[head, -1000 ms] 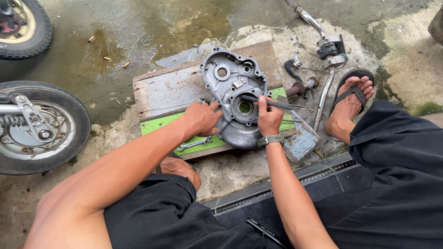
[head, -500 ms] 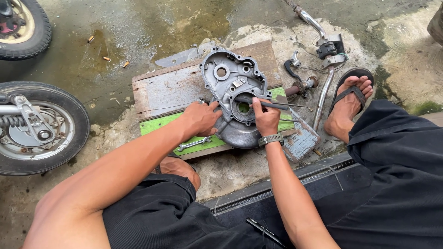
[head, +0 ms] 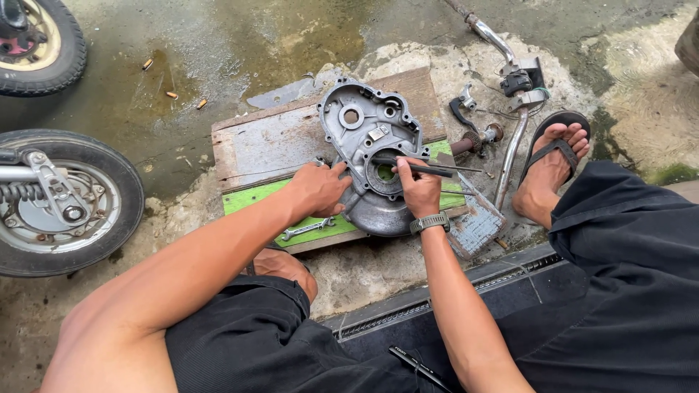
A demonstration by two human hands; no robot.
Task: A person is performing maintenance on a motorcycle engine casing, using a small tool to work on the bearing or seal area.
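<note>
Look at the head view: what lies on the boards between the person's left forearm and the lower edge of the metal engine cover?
A small wrench lies there on the green board, below the left hand that rests against the engine cover.

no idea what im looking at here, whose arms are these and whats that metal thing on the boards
The picture comes from a camera on a person's head, looking down at their own arms and knees as they sit on the ground. The metal thing is an engine cover, lying on wooden boards. The left hand steadies its edge. The right hand holds a thin rod-like tool over the cover's round hole. A small wrench lies on the green board. Two wheels sit at the left, and a sandalled foot at the right.
</note>
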